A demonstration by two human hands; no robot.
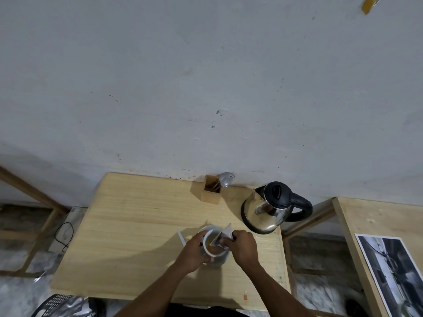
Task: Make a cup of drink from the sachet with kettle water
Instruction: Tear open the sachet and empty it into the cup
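Observation:
A white cup stands on the wooden table, near its front right. My left hand is wrapped around the cup's left side. My right hand pinches a silvery sachet, tilted with its mouth over the cup. Orange-yellow powder or liquid lies inside the cup. A steel kettle with a black lid and handle sits behind and to the right of the cup, lid closed.
A wooden holder with spoons and a fork stands by the wall. A torn white strip lies left of the cup. Another table with a printed photo is at right. A black basket sits on the floor at left.

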